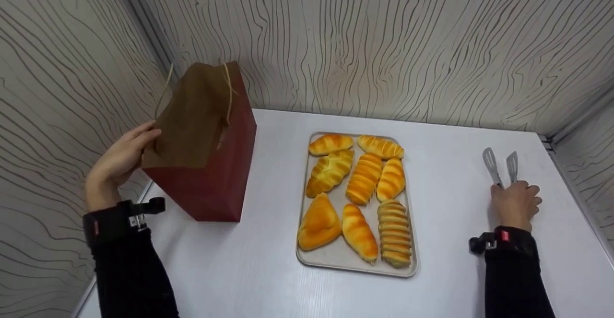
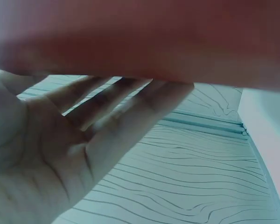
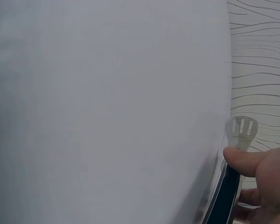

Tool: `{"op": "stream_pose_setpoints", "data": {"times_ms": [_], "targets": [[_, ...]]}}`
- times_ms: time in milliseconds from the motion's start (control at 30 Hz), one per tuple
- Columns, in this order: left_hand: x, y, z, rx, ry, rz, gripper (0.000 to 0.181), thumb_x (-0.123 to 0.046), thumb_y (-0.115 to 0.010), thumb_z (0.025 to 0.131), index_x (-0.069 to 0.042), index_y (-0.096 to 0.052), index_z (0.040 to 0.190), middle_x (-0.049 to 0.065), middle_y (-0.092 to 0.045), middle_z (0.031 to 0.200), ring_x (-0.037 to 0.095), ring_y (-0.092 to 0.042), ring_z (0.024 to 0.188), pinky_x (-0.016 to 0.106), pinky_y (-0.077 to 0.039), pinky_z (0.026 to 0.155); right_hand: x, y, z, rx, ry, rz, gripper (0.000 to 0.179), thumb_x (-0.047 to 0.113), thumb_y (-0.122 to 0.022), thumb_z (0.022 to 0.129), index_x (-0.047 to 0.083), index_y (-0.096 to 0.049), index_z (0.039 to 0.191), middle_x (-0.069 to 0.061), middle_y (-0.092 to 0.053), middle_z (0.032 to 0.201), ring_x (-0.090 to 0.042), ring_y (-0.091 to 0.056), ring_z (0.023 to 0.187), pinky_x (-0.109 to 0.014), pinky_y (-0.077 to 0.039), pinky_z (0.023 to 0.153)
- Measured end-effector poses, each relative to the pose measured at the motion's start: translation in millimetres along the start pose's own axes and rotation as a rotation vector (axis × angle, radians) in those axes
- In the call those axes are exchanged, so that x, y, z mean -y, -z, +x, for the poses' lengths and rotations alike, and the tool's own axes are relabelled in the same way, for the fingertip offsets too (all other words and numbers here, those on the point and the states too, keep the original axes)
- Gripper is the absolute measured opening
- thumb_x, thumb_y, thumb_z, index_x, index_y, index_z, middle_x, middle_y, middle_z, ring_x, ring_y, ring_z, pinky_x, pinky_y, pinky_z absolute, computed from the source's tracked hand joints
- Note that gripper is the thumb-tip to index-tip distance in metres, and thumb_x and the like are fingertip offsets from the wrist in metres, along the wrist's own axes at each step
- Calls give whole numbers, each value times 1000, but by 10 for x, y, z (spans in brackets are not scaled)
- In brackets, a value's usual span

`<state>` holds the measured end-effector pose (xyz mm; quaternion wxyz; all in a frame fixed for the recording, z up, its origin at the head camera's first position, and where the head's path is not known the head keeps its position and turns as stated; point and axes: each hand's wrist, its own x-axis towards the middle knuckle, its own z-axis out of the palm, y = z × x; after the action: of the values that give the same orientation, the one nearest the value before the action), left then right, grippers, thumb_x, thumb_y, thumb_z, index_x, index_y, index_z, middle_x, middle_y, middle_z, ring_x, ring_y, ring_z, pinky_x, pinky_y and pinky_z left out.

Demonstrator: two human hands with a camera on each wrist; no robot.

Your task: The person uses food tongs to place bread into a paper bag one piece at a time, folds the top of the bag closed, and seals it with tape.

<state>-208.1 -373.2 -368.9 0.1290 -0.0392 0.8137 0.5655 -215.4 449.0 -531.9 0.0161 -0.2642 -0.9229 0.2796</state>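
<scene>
At the left of the head view a red paper bag [image 1: 218, 183] stands upright with its mouth toward me, brown inside, with thin cord handles. My left hand [image 1: 117, 155] holds the bag's left rim; in the left wrist view its fingers [image 2: 130, 116] run up behind the bag's wall. On the right side of the table my right hand [image 1: 515, 205] grips a pair of metal tongs [image 1: 490, 162] by the dark handle [image 3: 227, 191]. The slotted ends of the tongs stand apart, pointing away from me, with nothing between them.
A pale tray [image 1: 331, 259] lies mid-table between the bag and the tongs. Several bread rolls and pastries [image 1: 360, 231] lie on it in rows. Wood-patterned panels [image 1: 360, 44] wall the white table [image 1: 446, 260] at the back and sides.
</scene>
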Motion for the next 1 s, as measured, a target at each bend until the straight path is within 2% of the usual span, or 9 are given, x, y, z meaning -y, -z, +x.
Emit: {"op": "stream_pose_setpoints", "data": {"times_ms": [67, 133, 200, 267, 300, 400, 533, 700, 1000], "targets": [[-4, -33, 9, 15, -14, -11, 82, -52, -44, 110, -14, 1, 168, 15, 7, 173, 35, 5, 157, 58, -6, 125, 4, 11, -8, 3, -6, 2, 62, 22, -51, 104, -33, -36, 127, -51, -28, 131, -68, -31, 122, -72, -31, 98], [-11, -67, 8, 17, -23, -9, 82, -52, -44, 110, -13, -1, 168, 15, 7, 173, 35, 5, 157, 58, -6, 125, 7, 17, -13, 5, -7, 3, 60, 21, -52, 104, -32, -36, 127, -51, -28, 132, -68, -31, 122, -72, -31, 99], [-25, -101, 4, 15, -34, 13, 81, -53, -43, 110, -14, -4, 169, 16, 1, 173, 32, -20, 154, 51, -22, 124, 9, 19, -15, 4, 1, -3, 58, 20, -51, 104, -32, -37, 125, -51, -29, 131, -68, -32, 121, -72, -32, 98], [-42, -136, 0, 3, -43, 43, 80, -54, -43, 109, -14, -8, 169, 17, -8, 172, 22, -58, 121, 36, -46, 107, 11, 16, -16, 2, 13, -12, 55, 19, -51, 103, -31, -39, 123, -51, -30, 129, -68, -33, 119, -72, -32, 97], [-52, -156, 0, -1, -48, 56, 78, -54, -43, 109, -15, -11, 169, 18, -12, 171, 15, -60, 97, 29, -50, 92, 13, 14, -17, -1, 20, -17, 54, 18, -51, 103, -31, -40, 121, -51, -31, 128, -68, -34, 118, -73, -32, 96], [-83, -220, 14, 10, -64, 54, 77, -53, -45, 109, -15, -13, 169, 17, -17, 170, 13, -59, 93, 29, -51, 87, 15, 8, -18, -8, 32, -30, 52, 17, -51, 102, -31, -41, 118, -51, -32, 126, -69, -35, 116, -73, -33, 95], [-107, -318, 32, 75, -85, -27, 77, -49, -45, 111, -12, -9, 169, 19, -17, 170, 35, -25, 152, 47, -36, 117, 25, 5, -29, -3, 32, -26, 51, 18, -51, 101, -30, -42, 117, -50, -33, 124, -69, -37, 115, -72, -34, 93], [-111, -441, 22, 101, -119, -81, 74, -44, -44, 112, -9, -10, 168, 22, -25, 165, 32, -37, 144, 26, -51, 97, 37, 16, -48, 24, 22, 4, 50, 19, -52, 101, -27, -45, 117, -46, -36, 121, -64, -39, 112, -70, -36, 91], [-152, -655, -22, 110, -132, -81, 74, -40, -47, 112, -4, -12, 167, 22, -21, 166, 37, -29, 148, 29, -49, 96, 95, 31, -72, 8, 44, 38, 57, 23, -54, 103, -28, -43, 126, -46, -39, 123, -64, -43, 112, -69, -39, 91]]}}
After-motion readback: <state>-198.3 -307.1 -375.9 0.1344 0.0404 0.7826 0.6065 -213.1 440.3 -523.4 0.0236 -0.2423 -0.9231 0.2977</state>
